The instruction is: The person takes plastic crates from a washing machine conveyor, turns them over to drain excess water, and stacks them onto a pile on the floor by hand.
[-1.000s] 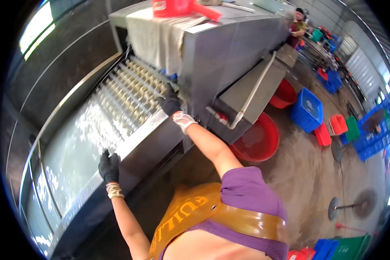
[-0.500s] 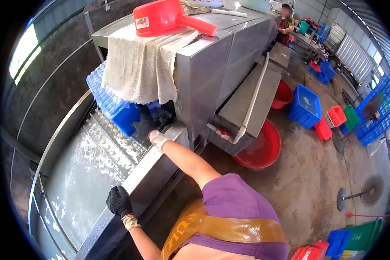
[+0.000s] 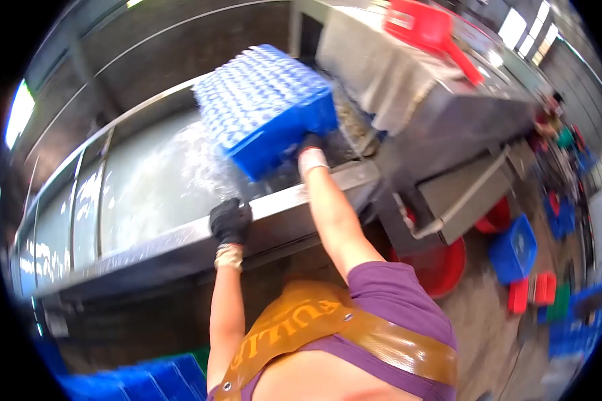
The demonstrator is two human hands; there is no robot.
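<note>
A blue plastic crate (image 3: pixel 267 107) with a ribbed, lattice-like face turned up is tilted over the water trough (image 3: pixel 140 250). My right hand (image 3: pixel 310 142), in a dark glove with a pale cuff, grips the crate's near edge; its fingertips are partly hidden. My left hand (image 3: pixel 231 220), also dark-gloved, is closed over the trough's metal rim, left of the crate. Foaming water (image 3: pixel 197 157) churns beside the crate. Pale lumps (image 3: pixel 354 123) lie at the trough's right end, blurred by motion.
A metal machine housing (image 3: pixel 461 123) stands to the right, draped with a beige cloth (image 3: pixel 371 63) and topped by a red dipper (image 3: pixel 418 25). Below are a red tub (image 3: pixel 441 267) and a blue bin (image 3: pixel 513 250). Blue crates (image 3: pixel 140 381) lie behind me at lower left.
My right hand has pulled the crate out from beneath the cloth, leftward over the trough. My left hand stays at the rim. The camera view has swung left.
</note>
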